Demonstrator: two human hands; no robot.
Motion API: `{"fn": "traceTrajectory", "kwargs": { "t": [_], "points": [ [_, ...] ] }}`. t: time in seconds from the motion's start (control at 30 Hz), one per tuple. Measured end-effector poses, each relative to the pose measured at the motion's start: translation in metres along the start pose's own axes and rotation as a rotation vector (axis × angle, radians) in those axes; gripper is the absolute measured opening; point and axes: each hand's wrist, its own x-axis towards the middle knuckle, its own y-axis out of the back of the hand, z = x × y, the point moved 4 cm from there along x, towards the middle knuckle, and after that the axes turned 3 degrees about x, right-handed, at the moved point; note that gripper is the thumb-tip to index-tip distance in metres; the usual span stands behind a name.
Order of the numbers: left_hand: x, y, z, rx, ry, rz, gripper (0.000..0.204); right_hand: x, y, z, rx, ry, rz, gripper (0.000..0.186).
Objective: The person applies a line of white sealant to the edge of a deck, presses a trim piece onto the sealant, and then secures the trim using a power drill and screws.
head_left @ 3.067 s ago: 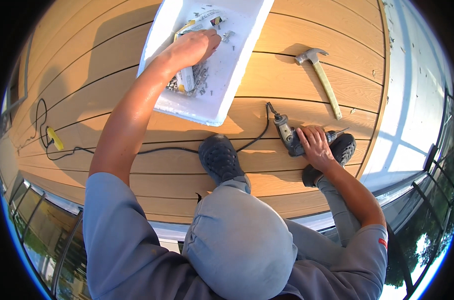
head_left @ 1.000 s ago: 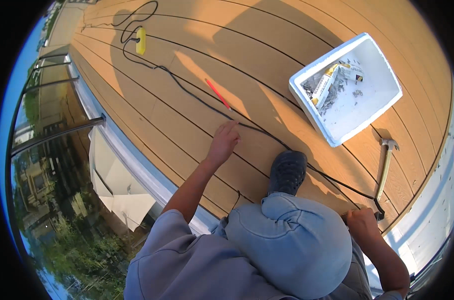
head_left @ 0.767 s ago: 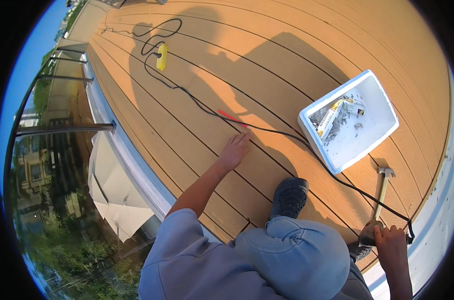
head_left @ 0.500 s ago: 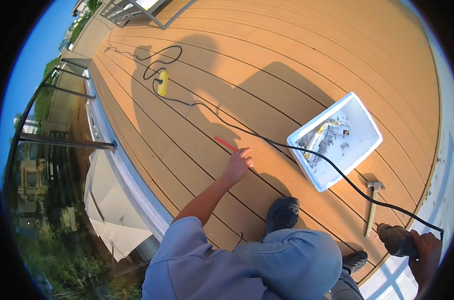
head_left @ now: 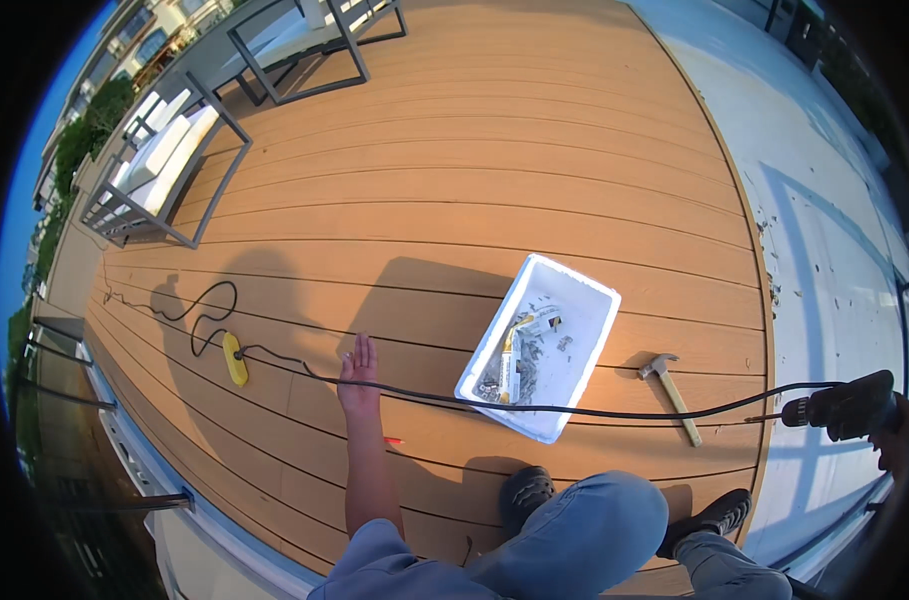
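My left hand (head_left: 358, 384) reaches out over the deck with its fingers stretched straight. A black power cable (head_left: 434, 399) runs right by it; whether the palm touches the cable I cannot tell. Mostly covered by my left forearm, a red pencil-like stick (head_left: 394, 440) lies on the boards. At the far right my right hand (head_left: 892, 438) is closed round the handle of a black power drill (head_left: 846, 408), its bit pointing left. The cable leads to the drill and crosses in front of a white tub (head_left: 596, 330) holding tubes and many small screws or fasteners.
A claw hammer (head_left: 671, 398) with a wooden handle lies between tub and drill. A yellow power strip (head_left: 235, 360) sits to the left on the wooden deck (head_left: 494, 180). Cushioned metal-framed seats (head_left: 164, 165) stand far left. Glass railing borders the left; a pale strip (head_left: 824, 270) borders the right.
My view has turned, bringing the seats into sight. My left hand has moved from beside the red stick to the cable, its fingers now straightened. The drill stays in my right hand, now pointing left.
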Motion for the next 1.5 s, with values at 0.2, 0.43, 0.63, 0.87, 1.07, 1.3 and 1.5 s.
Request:
{"fn": "traceTrajectory", "kwargs": {
  "t": [0.2, 0.43, 0.63, 0.87, 1.07, 1.3, 1.5],
  "points": [
    [-0.005, -0.034, 0.048, -0.191, 0.021, 0.200, 0.017, 0.041, -0.037, 0.098, 0.355, 0.111, 0.066, 0.057],
    [-0.053, -0.205, -0.030, 0.676, -0.322, 0.310, 0.015, 0.077, -0.116, 0.115, 0.393, 0.096, -0.261, 0.057],
    [-0.086, -0.325, -0.144, 0.911, -0.303, -0.011, 0.011, 0.121, -0.147, 0.190, 0.443, 0.151, -0.320, 0.069],
    [-0.089, -0.442, -0.283, 1.106, -0.300, -0.220, 0.011, 0.110, -0.094, 0.194, 0.414, 0.130, -0.396, 0.056],
    [-0.092, -0.512, -0.426, 1.198, -0.186, -0.445, 0.010, 0.102, -0.084, 0.290, 0.728, 0.044, -0.324, 0.043],
    [-0.095, -0.499, -0.601, 1.419, 0.089, -0.505, 0.011, 0.088, -0.102, 0.410, 1.106, -0.021, -0.055, 0.054],
    [-0.100, -0.418, -0.655, 1.592, 0.154, -0.468, 0.012, 0.063, -0.120, 0.470, 1.459, -0.135, 0.156, 0.052]
  ]
}}
